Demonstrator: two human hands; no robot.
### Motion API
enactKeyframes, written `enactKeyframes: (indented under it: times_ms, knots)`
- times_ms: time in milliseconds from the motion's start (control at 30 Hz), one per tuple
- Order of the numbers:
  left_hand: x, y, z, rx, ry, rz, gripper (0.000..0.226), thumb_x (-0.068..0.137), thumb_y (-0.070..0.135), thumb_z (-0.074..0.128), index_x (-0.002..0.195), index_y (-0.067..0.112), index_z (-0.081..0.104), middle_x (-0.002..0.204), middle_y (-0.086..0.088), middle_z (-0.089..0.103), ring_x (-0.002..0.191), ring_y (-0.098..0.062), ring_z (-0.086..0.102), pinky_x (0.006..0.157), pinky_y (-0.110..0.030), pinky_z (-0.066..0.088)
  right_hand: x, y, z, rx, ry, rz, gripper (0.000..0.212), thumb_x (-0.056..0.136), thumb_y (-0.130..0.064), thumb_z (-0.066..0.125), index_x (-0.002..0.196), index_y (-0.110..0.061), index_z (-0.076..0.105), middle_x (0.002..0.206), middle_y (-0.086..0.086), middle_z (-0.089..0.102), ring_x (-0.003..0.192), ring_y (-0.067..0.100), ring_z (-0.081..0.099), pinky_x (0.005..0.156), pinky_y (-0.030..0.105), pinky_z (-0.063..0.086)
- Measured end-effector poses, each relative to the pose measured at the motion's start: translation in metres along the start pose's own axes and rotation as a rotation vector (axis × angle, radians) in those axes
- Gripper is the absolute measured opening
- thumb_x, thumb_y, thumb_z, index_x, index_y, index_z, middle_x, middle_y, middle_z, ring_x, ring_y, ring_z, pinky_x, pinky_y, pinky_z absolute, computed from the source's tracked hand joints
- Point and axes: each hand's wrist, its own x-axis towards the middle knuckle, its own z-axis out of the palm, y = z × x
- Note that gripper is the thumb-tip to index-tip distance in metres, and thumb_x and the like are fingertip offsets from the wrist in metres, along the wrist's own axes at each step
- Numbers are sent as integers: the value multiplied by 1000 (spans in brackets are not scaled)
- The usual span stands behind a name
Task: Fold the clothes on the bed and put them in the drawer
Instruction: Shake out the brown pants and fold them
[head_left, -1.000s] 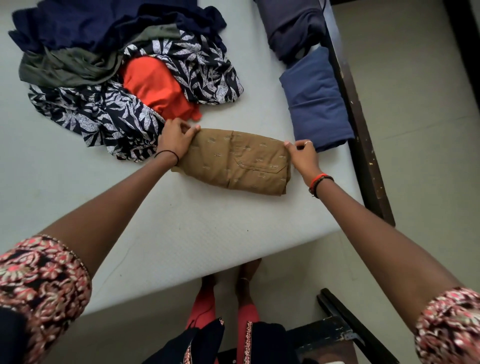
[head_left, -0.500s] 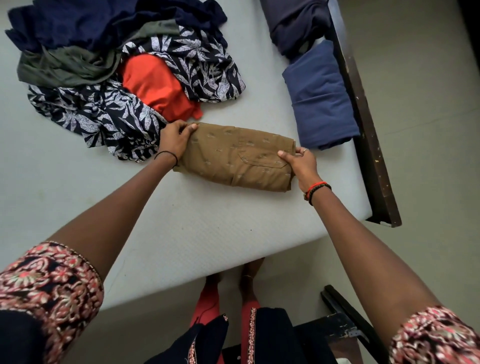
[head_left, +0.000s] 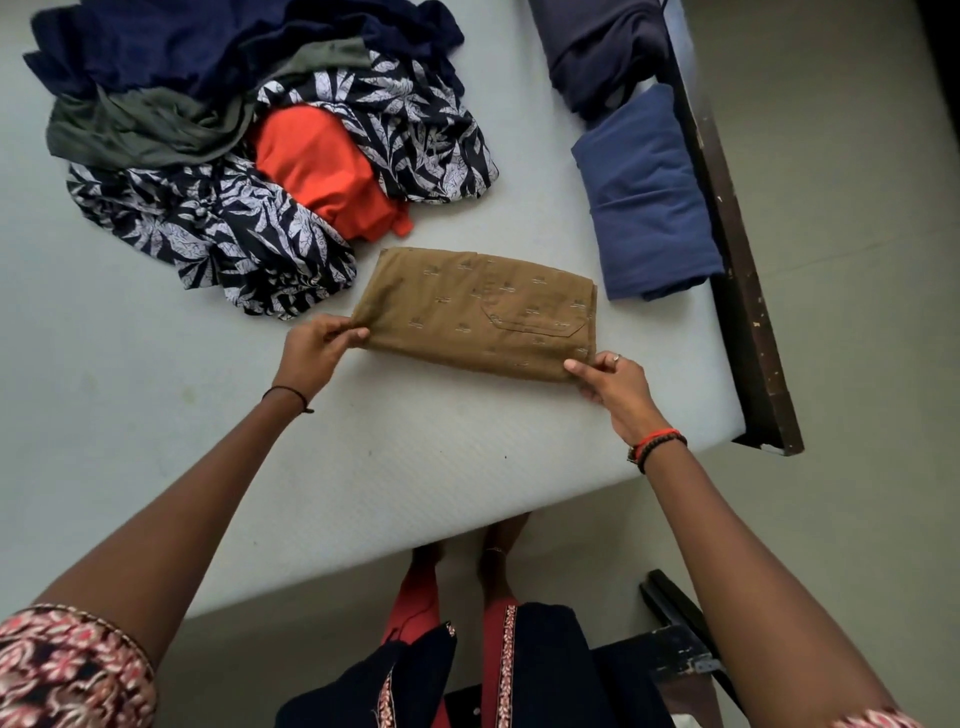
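A folded brown patterned shirt (head_left: 478, 309) lies on the pale mattress (head_left: 363, 467), pocket facing up. My left hand (head_left: 317, 353) pinches its near left corner. My right hand (head_left: 613, 384) pinches its near right corner. Behind the shirt sits a loose heap of unfolded clothes (head_left: 234, 156): a navy leaf-print garment, an orange one, an olive one and dark blue ones. A folded blue garment (head_left: 649, 197) lies at the mattress's right edge, and a folded dark navy one (head_left: 597, 47) lies behind it. No drawer is in view.
A dark wooden bed rail (head_left: 737, 270) runs along the mattress's right side, ending near the corner. A dark wooden frame piece (head_left: 675, 639) stands on the floor at the lower right, beside my feet. Beige floor (head_left: 857, 260) lies to the right.
Both hands slid from the shirt's far side ends to its near corners and now pinch them. The shirt stays folded at the same spot on the mattress.
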Motion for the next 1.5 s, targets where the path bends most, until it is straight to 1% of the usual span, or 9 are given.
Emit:
enactKeyframes:
  times_ms: [67, 267, 367, 433, 600, 833, 1100, 1300, 1500]
  knots:
    - [5, -2, -5, 10, 24, -4, 28, 86, 10, 65, 107, -7, 66, 99, -12, 67, 72, 14, 60, 70, 1, 41, -1, 2, 2, -31, 28, -21, 22, 79, -13, 75, 74, -15, 53, 83, 4, 62, 82, 17, 57, 76, 29, 50]
    - [-19, -1, 7, -144, 234, -210, 20, 87, 21, 66, 99, 6, 61, 90, -6, 63, 85, -16, 57, 80, -28, 46, -6, -1, 5, -181, 61, -35, 31, 82, -26, 73, 102, -12, 54, 106, 6, 61, 100, 21, 60, 84, 33, 51]
    - [-46, 9, 27, -426, 461, -567, 26, 91, 39, 56, 80, 17, 47, 80, 0, 52, 73, -16, 54, 77, -33, 45, -4, -27, 1, -462, 315, -346, 34, 88, -38, 63, 109, -13, 53, 106, 4, 55, 100, 20, 55, 82, 32, 48]
    - [-64, 21, 53, -707, 257, -732, 33, 94, 45, 47, 80, 16, 53, 81, -5, 58, 66, -12, 60, 70, -29, 47, 5, -51, 7, -540, 362, -579, 29, 92, -36, 58, 108, -13, 56, 105, 4, 56, 101, 21, 53, 84, 31, 47]
    - [-88, 61, 119, -1113, -81, -673, 55, 95, 38, 47, 141, 10, 35, 142, -6, 44, 132, -19, 42, 108, -35, 32, 52, -101, 43, -816, -164, -532, 63, 77, -58, 67, 125, -19, 52, 124, 6, 55, 115, 17, 50, 97, 33, 44]
    - [-32, 95, 137, -1396, 217, -689, 55, 80, 30, 73, 128, 18, 50, 126, 1, 61, 114, -16, 59, 100, -37, 46, 84, -119, 58, -1042, -373, -375, 70, 65, -66, 72, 113, -19, 53, 103, 0, 60, 94, 18, 57, 80, 31, 45]
    - [-22, 103, 103, -1382, -78, -607, 21, 82, 15, 64, 102, 16, 68, 100, -4, 72, 94, -19, 67, 86, -37, 53, 39, -72, 43, -556, -410, -167, 51, 67, -59, 76, 100, -21, 66, 95, -4, 71, 84, 11, 69, 74, 24, 54]
    - [-11, 120, 85, -1234, -516, -620, 48, 64, 13, 71, 111, 7, 64, 112, -14, 68, 102, -27, 65, 90, -42, 53, 12, -38, 3, -48, -571, 7, 76, 60, -53, 81, 123, -18, 56, 121, 1, 66, 110, 17, 63, 95, 32, 50]
    - [49, 158, 91, -1082, -634, -467, 34, 73, 15, 66, 106, 11, 65, 108, -10, 69, 98, -22, 66, 93, -40, 52, 31, -68, -8, 106, -379, -111, 43, 76, -30, 75, 114, -16, 61, 110, 0, 71, 105, 16, 66, 87, 27, 53]
